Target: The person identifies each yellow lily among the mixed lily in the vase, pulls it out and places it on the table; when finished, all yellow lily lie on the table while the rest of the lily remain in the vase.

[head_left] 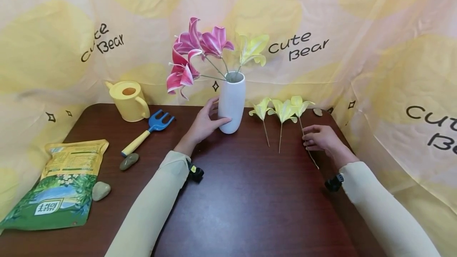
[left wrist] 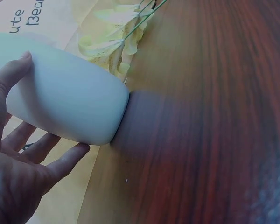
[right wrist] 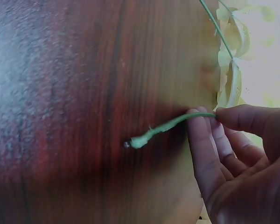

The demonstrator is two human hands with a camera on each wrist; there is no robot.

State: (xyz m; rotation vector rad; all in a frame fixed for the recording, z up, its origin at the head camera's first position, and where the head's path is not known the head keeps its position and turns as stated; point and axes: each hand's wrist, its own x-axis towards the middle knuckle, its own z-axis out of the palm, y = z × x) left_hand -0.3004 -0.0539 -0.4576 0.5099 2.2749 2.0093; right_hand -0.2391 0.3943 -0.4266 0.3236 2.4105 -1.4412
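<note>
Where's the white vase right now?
In the head view, the white vase stands near the middle of the table's far edge, held by the left hand, just left of three yellow flowers.

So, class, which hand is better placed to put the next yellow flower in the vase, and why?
Probably the right hand: it pinches the stem of the rightmost yellow flower. The left hand holds the white vase, so seems better suited to steadying it.

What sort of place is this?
Probably a tabletop set up for flower arranging: a white vase holds pink flowers, a yellow watering can stands nearby, and printed cloth hangs behind.
</note>
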